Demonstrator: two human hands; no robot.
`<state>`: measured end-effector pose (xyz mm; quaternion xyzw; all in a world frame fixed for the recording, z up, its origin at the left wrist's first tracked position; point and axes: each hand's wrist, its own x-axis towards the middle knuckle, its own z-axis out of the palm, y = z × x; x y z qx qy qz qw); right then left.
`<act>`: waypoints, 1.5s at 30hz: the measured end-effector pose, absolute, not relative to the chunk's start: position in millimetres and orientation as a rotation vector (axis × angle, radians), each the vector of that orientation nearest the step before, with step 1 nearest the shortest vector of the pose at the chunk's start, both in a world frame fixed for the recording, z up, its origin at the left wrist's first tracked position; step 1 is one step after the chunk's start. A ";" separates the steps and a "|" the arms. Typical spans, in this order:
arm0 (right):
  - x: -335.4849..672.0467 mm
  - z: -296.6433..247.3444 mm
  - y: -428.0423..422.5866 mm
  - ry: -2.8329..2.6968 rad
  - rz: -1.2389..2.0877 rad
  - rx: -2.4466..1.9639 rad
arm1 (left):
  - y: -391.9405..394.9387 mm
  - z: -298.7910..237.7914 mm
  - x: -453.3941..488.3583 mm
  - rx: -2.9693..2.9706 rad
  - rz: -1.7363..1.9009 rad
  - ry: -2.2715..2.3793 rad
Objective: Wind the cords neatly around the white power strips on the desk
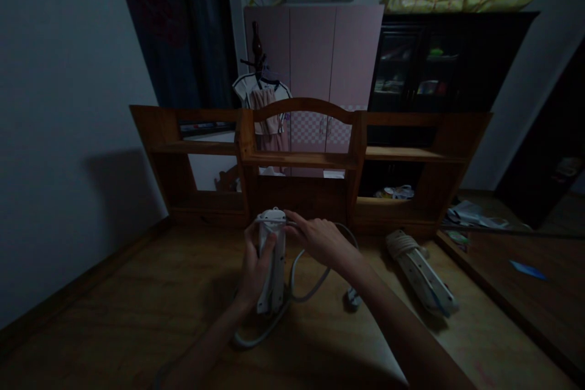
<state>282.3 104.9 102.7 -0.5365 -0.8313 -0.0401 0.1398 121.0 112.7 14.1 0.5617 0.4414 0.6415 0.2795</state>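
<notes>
My left hand (254, 269) is wrapped around a white power strip (271, 256), holding it upright above the wooden desk (137, 311). My right hand (320, 240) pinches the strip's grey cable (292, 301) near the top end of the strip. The cable loops down beneath the strip and trails right to its plug (353, 298), which lies on the desk.
A second power strip (423, 274) with its cord wound round it lies on the desk to the right. A wooden shelf unit (301, 158) stands along the desk's back edge. Behind are a pink wardrobe (315, 67) and a dark cabinet (439, 67). The room is dim.
</notes>
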 end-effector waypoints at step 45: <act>272.2 92.6 107.0 -2.261 -0.171 -1.671 | 112.0 12.5 116.7 1.621 1.467 1.392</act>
